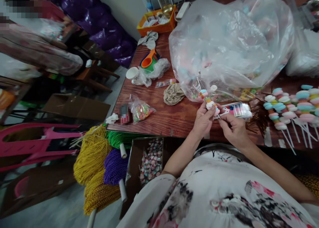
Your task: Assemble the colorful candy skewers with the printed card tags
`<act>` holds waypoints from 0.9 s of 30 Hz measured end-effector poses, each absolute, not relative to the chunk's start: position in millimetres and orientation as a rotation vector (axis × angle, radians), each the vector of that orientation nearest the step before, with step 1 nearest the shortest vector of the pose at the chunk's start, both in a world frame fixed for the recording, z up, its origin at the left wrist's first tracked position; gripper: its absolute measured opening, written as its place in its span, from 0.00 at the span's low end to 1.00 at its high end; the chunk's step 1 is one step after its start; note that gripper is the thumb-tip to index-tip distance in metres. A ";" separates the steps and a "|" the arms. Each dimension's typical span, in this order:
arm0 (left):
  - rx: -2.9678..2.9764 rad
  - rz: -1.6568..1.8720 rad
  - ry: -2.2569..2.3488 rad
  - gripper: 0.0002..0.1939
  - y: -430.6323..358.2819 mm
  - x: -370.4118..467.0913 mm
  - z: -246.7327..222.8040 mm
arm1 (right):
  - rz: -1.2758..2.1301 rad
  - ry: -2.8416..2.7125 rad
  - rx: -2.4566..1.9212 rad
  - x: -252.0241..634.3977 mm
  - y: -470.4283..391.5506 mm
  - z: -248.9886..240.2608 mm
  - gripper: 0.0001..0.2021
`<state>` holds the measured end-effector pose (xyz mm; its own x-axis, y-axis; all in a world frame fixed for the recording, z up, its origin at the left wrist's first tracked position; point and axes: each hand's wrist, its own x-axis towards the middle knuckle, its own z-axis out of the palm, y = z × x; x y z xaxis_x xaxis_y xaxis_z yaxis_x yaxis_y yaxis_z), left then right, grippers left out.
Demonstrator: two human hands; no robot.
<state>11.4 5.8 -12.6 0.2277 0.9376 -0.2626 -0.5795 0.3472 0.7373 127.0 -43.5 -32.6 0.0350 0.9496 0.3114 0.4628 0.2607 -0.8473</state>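
White floral-printed clothing (219,188), nearest the viewer, fills the foreground below the near edge of the tabletop (159,121). One marshmallow-like skewer (209,105) is held just above that edge, right of its middle. Left hand (204,117): fingers clamped on the skewer's stacked pieces. Right hand (233,125): fingertips pinched together on its lower end. Beyond the hands lies one printed packet (240,110), its lettering too small to read. At the near edge, farther right, lies a cluster of similar skewers (289,105), at least four, overlapping too much for an exact count.

Toward the far edge sits one large clear bag (224,45) of pastel pieces; one crumpled tan cloth (173,94) lies just beside it. Near the left edge are one white cup (132,73), one orange scoop-like object (147,61) and, toward the near-left corner, one small clear bag (142,112) of coloured pieces. One orange basket (156,28) occupies the far-left corner.

Below the near-left corner are one green cord bundle (118,139), one purple cord bundle (115,166), gold cord (91,155) and one open carton (134,165) holding many small wrapped pieces.
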 end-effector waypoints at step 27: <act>2.476 0.414 0.618 0.21 36.7 -47.2 20.2 | 0.501 -2.219 -1.063 198.7 -32.9 2.2 0.08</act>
